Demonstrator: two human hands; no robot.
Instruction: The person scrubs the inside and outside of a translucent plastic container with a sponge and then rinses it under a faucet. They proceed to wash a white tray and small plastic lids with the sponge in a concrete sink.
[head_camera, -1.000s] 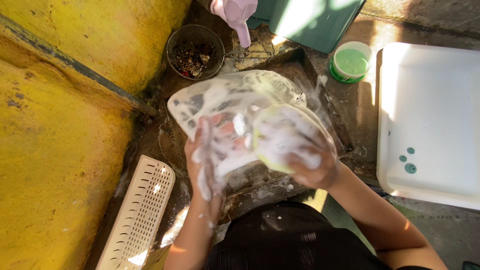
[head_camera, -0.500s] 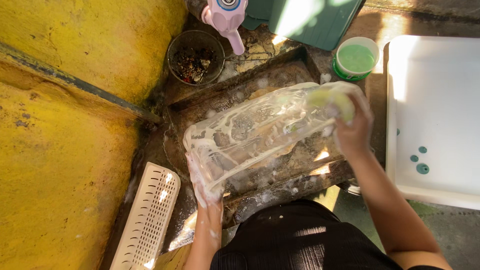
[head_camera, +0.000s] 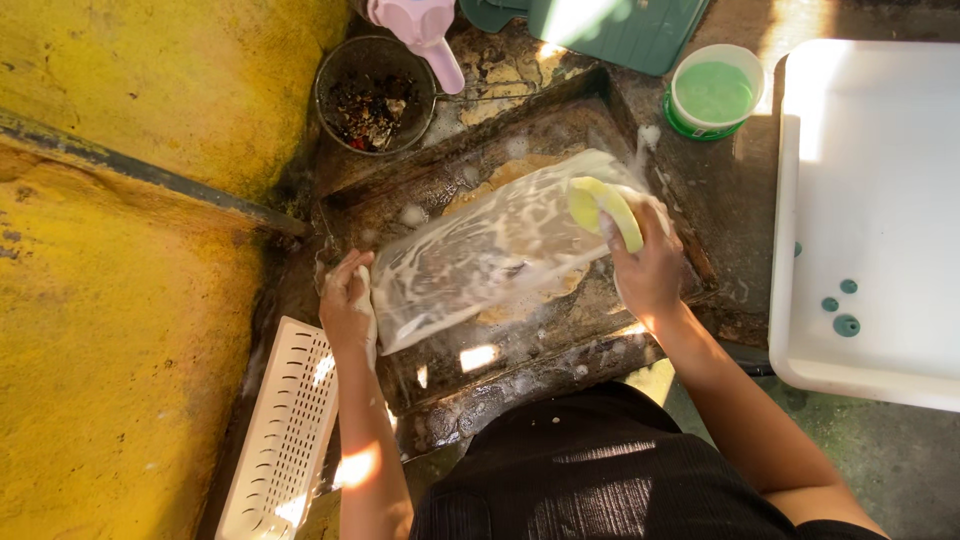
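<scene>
Two hands: soapy clear tray (head_camera: 490, 250) slants lower-left to upper-right.

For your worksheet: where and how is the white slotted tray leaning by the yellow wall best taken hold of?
Grip the white slotted tray by its long raised rim on the sink side, coming from the right. The yellow wall blocks the left edge, and the tray leans tilted, leaving the right rim exposed near the left hand.

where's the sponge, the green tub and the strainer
sponge (head_camera: 598, 207), head view, on its yellow-green face above the right hand's fingers
green tub (head_camera: 712, 92), head view, on the green paste inside
strainer (head_camera: 372, 92), head view, on the dark scraps in its bowl
</scene>
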